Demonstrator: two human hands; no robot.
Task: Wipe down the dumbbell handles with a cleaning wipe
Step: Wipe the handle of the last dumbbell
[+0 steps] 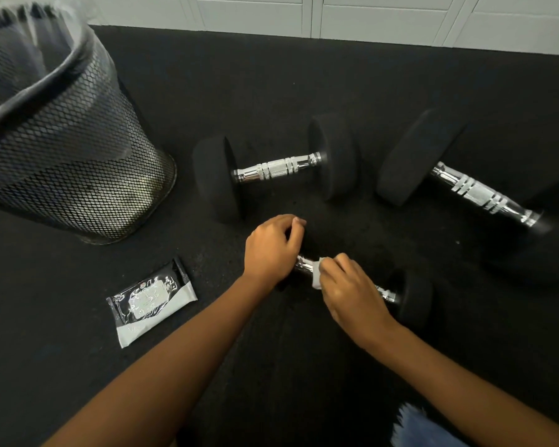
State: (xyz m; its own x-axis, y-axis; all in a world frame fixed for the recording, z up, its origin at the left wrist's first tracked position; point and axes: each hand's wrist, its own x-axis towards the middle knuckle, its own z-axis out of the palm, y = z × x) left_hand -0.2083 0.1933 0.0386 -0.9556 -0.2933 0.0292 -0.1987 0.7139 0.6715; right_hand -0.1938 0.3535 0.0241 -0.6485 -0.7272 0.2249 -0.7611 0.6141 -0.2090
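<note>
Within left hand's (271,250) grip, nearest dumbbell's (413,298) head; within right hand's (349,293) pinch (at the handle (305,264)), wipe (317,280).

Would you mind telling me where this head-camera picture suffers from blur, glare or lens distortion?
Head view: the mesh bin is smeared along its rim and leans, wide-angle bending; glare sits on the chrome of the middle dumbbell and on the wipe packet; the right dumbbell blurs toward the edge; the black near dumbbell melts into the dark mat.

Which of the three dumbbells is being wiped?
The nearest dumbbell: the right hand holds a wipe on its handle. The other two lie untouched.
</note>
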